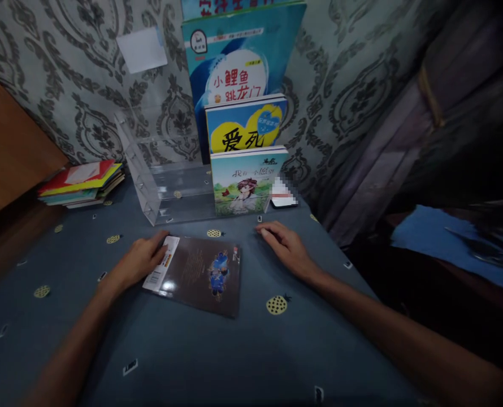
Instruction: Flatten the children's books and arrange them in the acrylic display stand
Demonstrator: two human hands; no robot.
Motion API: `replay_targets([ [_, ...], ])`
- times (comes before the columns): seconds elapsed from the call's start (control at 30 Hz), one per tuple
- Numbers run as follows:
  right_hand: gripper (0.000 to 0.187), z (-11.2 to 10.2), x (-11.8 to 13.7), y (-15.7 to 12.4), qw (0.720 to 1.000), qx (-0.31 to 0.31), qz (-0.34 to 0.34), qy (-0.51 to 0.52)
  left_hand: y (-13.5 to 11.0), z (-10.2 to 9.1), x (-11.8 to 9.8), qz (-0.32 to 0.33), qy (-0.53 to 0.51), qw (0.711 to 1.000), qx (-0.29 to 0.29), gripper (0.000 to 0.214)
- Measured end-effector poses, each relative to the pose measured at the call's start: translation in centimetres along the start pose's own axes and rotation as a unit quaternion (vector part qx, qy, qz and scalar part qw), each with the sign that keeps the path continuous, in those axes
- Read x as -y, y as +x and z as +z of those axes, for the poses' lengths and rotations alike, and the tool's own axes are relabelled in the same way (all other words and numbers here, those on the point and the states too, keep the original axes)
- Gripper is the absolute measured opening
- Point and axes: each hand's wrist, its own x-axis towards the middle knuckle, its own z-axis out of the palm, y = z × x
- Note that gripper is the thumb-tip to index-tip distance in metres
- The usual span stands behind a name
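Observation:
A dark brown book [200, 274] with a white strip on its left side lies flat on the blue-grey tablecloth [200, 356]. My left hand [143, 260] rests on the book's left edge, fingers curled onto the white strip. My right hand [285, 244] lies flat on the cloth to the right of the book, fingers stretched out, holding nothing. Behind the book a clear acrylic rack [158, 181] holds three upright books: a green one [245, 181] in front, a yellow and blue one [245, 121] behind it, and a tall blue one [241, 53] at the back.
A stack of thin coloured books [82, 183] lies at the back left. A phone [283, 199] lies to the right of the rack. Patterned wallpaper stands behind, a wooden panel [5, 147] on the left, and a dark curtain [425, 113] on the right past the table's edge.

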Motion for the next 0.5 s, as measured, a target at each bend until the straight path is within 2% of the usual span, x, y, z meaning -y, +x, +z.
replay_targets([
  [0.27, 0.03, -0.5, -0.5, -0.1, 1.0, -0.023, -0.015, -0.002, 0.6, 1.7, -4.8, -0.016, 0.013, 1.0, -0.019, 0.047],
  [0.5, 0.032, -1.9, 0.3, 0.0, 0.997, -0.031, -0.037, -0.066, 1.0, 2.7, -7.9, -0.016, -0.05, 0.998, -0.035, 0.042],
])
